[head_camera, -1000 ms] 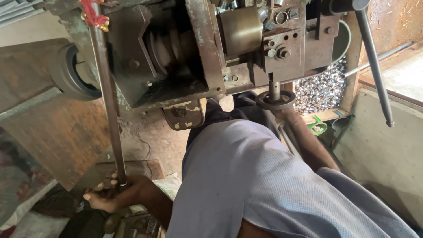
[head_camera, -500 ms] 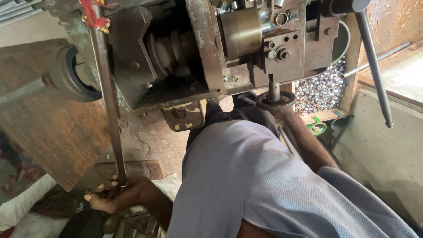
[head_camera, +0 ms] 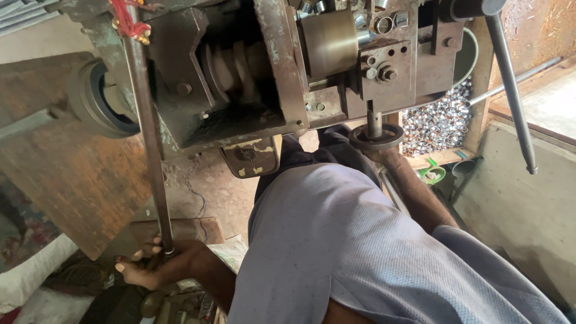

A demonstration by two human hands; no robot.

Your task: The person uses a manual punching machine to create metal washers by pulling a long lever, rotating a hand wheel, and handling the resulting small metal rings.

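A: Fingers first. The left hand (head_camera: pixel 157 267), low at about eight o'clock in the view, is wrapped around the bottom end of a long steel lever (head_camera: pixel 148 129), fingers curled closed on the rod.

B: And the lever itself?

A: It rises from that hand almost straight up toward eleven o'clock, where a bit of red string (head_camera: pixel 127 23) is tied round it, right against the grey machine body (head_camera: pixel 252 78).

B: The right hand?

A: The person's right forearm (head_camera: pixel 414 192) reaches up toward one o'clock and ends under a dark round handwheel (head_camera: pixel 376 137) on a short vertical shaft. The right hand is hidden behind that wheel, so its grip cannot be told.

B: So the two hands are well apart?

A: Yes, one at lower left, the other arm at upper centre-right, with the person's grey-blue shirt (head_camera: pixel 360 252) filling the space between, toward five o'clock.

B: What lies round the wheel?

A: Just beyond it, at two o'clock, a wooden tray (head_camera: pixel 441 157) holds a heap of small shiny metal rings (head_camera: pixel 438 117). A second long rod (head_camera: pixel 510 90) slants down at three o'clock. Above the wheel sits a bolted block (head_camera: pixel 387 66) and a dull brass-coloured cylinder (head_camera: pixel 329 42).

B: And on the left?

A: A black pulley wheel (head_camera: pixel 96 99) at ten o'clock, a rusty brown panel (head_camera: pixel 72 180) below it, and a white sack (head_camera: pixel 30 276) at the lower left corner.
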